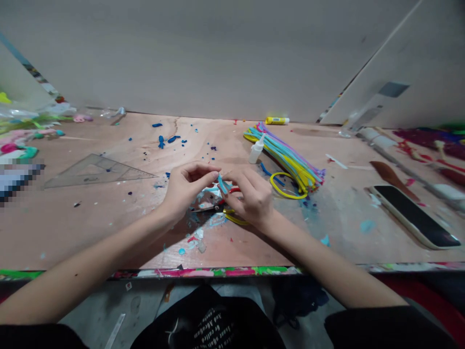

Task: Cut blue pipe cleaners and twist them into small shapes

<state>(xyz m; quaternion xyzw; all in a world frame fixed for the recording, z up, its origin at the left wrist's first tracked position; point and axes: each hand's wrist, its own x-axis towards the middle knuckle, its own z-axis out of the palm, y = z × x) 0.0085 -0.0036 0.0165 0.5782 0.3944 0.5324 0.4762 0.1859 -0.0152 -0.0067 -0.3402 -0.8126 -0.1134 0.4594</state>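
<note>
Between the fingertips of both hands is a short, bent light blue pipe cleaner [223,184]. My left hand [185,188] pinches its upper left end between thumb and forefinger. From the other side my right hand [253,198] grips it, with the fingers curled and hiding part of it. Right below the hands lie scissors [218,208] with red and yellow handles, partly covered by my right hand. Light blue scraps are scattered around the blades. A bundle of pipe cleaners [286,157] in yellow, light blue and purple lies beyond my right hand, beside a small white dropper bottle [256,150].
A clear set square [98,172] lies left of my hands. A yellow glue stick [277,120] rests near the back wall. To the right are a phone [414,215] and a brown wooden tool [392,179]. Dark blue bits [162,141] dot the table; colourful craft pieces crowd both sides.
</note>
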